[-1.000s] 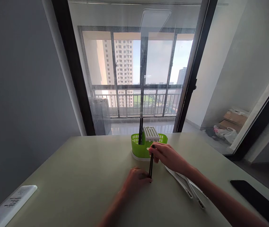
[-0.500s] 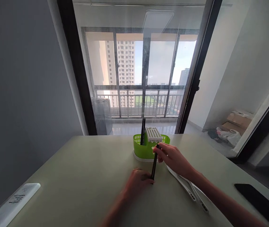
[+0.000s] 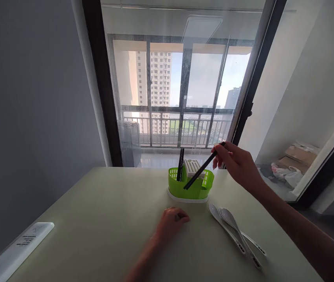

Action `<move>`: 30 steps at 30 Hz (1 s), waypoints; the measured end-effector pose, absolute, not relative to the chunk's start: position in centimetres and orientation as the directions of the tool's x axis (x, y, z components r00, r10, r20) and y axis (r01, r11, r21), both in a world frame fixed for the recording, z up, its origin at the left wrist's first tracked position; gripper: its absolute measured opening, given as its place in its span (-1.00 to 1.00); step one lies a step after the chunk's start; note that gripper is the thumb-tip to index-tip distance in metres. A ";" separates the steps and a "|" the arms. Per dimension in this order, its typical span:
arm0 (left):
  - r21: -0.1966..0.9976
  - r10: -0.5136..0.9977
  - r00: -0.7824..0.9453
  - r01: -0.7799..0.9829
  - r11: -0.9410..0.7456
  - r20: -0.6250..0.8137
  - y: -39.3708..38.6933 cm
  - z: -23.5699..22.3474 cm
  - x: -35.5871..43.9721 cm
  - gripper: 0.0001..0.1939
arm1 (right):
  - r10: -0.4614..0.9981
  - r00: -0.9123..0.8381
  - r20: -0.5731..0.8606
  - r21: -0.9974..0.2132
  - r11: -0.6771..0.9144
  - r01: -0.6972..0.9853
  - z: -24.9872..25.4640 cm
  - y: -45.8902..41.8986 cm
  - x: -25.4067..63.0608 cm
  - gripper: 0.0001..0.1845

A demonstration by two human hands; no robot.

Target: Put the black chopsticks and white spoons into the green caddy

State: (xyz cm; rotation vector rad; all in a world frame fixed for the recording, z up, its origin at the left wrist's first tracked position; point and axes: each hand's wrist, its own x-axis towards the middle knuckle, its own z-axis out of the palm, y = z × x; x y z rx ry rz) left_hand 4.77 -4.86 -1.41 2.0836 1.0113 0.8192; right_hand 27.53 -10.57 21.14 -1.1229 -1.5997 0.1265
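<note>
My right hand (image 3: 234, 160) grips a pair of black chopsticks (image 3: 203, 168) near their upper end. They slant down to the left, and their lower tips are in front of the green utensil caddy (image 3: 184, 192). More black chopsticks (image 3: 180, 164) stand in the caddy's left compartment, and a white slotted piece (image 3: 192, 167) sits at its middle. My left hand (image 3: 171, 223) rests on the table before the caddy, fingers loosely curled, thumb apart, nothing in it. Right of it lie several white spoons (image 3: 234, 227), their handles toward me.
The pale table (image 3: 102, 219) reaches to a glass door with a balcony behind it. At the left edge lies a long white device (image 3: 22, 246). Beyond the table on the right, cardboard boxes (image 3: 302, 156) and plastic bags (image 3: 291, 176) are on the floor.
My right hand has lifted the chopsticks up and to the right, tilting them over the caddy's front. My left hand has let go of their lower end and stays on the table.
</note>
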 end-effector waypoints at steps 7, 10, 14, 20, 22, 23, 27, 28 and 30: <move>0.757 0.813 0.551 0.446 -0.478 0.188 -5.4 -0.9 4.9 -0.86 | 0.641 0.023 0.768 -0.496 0.570 0.655 23.4 -4.4 27.0 -0.47; 0.739 0.791 0.581 0.447 -0.504 0.189 -5.5 -1.1 4.8 -0.87 | 0.738 -0.027 0.674 -0.531 0.510 0.677 21.3 -0.4 26.1 -0.46; 0.718 0.761 0.615 0.434 -0.545 0.206 -5.6 -1.5 4.8 -0.86 | 0.811 -0.070 0.580 -0.567 0.465 0.680 18.3 4.1 25.3 -0.50; 0.710 0.747 0.632 0.429 -0.558 0.205 -5.6 -1.4 4.9 -0.88 | 0.873 -0.116 0.473 -0.581 0.409 0.704 15.3 7.6 25.2 -0.59; 0.711 0.739 0.643 0.422 -0.562 0.202 -5.7 -1.4 4.9 -0.88 | 0.885 -0.125 0.448 -0.576 0.393 0.717 14.7 8.0 25.2 -0.61; 0.713 0.736 0.647 0.418 -0.563 0.201 -5.7 -1.4 4.9 -0.89 | 0.889 -0.126 0.440 -0.572 0.386 0.724 14.5 8.1 25.1 -0.61; 0.719 0.727 0.652 0.399 -0.569 0.213 -5.7 -1.4 5.0 -0.89 | 0.889 -0.109 0.445 -0.544 0.365 0.755 14.0 8.3 25.0 -0.62; 0.718 0.727 0.652 0.398 -0.571 0.216 -5.7 -1.4 5.0 -0.89 | 0.884 -0.094 0.457 -0.535 0.358 0.765 14.1 8.3 24.9 -0.65; 0.717 0.724 0.658 0.401 -0.570 0.207 -5.7 -1.3 5.0 -0.89 | 0.870 -0.051 0.490 -0.519 0.338 0.785 14.2 8.2 24.8 -0.76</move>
